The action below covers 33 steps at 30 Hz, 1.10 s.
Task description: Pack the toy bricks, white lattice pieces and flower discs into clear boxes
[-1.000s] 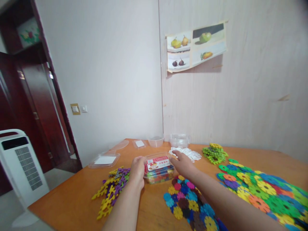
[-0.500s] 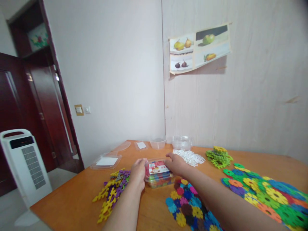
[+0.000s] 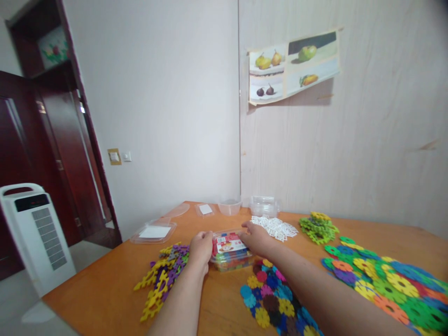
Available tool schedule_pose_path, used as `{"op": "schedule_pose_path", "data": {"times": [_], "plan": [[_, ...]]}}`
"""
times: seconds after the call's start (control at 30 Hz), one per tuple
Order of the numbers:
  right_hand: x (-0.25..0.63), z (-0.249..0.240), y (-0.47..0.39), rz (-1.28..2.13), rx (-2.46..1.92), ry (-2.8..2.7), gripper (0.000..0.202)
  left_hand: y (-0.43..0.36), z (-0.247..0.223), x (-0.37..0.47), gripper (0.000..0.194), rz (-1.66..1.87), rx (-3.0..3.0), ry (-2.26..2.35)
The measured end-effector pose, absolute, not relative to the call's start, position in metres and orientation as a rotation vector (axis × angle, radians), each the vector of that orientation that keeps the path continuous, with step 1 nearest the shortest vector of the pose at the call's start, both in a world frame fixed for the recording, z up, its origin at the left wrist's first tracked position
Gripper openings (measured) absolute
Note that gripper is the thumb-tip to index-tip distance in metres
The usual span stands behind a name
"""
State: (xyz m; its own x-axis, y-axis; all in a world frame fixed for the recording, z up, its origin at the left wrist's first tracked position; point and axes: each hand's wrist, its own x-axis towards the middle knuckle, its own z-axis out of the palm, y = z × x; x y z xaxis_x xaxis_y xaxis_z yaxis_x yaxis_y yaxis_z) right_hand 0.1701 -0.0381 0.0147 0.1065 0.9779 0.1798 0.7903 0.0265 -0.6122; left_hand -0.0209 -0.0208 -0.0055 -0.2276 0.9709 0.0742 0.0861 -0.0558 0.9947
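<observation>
Between my hands a clear plastic box (image 3: 234, 261) with a labelled lid stands on the wooden table, colourful pieces showing through its walls. My left hand (image 3: 201, 252) grips its left side, fingers curled around the edge. On the lid's right edge lies my right hand (image 3: 257, 239), pressing and gripping the corner. Purple and yellow interlocking pieces (image 3: 163, 280) are heaped by my left forearm. Under and beside my right forearm spread small flower-shaped discs (image 3: 271, 294).
White lattice pieces (image 3: 276, 227), a green pile (image 3: 318, 227) and large coloured discs (image 3: 388, 280) lie to the right. Along the back are a clear bowl (image 3: 229, 207), a clear container (image 3: 265, 206) and lids (image 3: 153, 232). A white fan unit (image 3: 40, 233) stands left of the table (image 3: 101, 289).
Both hands stay on the box with almost no movement. The view has shifted very slightly.
</observation>
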Motion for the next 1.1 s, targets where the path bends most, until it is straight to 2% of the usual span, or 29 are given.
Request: {"op": "schedule_pose_path", "data": {"times": [0.37, 0.6, 0.83, 1.1], "plan": [[0.172, 0.003, -0.03, 0.611, -1.753, -1.628, 0.049, -0.016, -0.01, -0.023, 0.02, 1.358, 1.187, 1.405], [0.171, 0.003, -0.032, 0.624, -1.691, -1.626, 0.046, -0.019, -0.006, -0.022, 0.02, 1.338, 1.138, 1.371], [0.176, -0.001, -0.032, 0.801, -1.611, -1.546, 0.048, -0.024, -0.003, -0.021, 0.019, 1.384, 1.258, 1.413], [0.175, -0.004, -0.033, 0.718, -1.638, -1.563, 0.046, -0.022, -0.003, -0.021, 0.018, 1.363, 1.187, 1.37]]}}
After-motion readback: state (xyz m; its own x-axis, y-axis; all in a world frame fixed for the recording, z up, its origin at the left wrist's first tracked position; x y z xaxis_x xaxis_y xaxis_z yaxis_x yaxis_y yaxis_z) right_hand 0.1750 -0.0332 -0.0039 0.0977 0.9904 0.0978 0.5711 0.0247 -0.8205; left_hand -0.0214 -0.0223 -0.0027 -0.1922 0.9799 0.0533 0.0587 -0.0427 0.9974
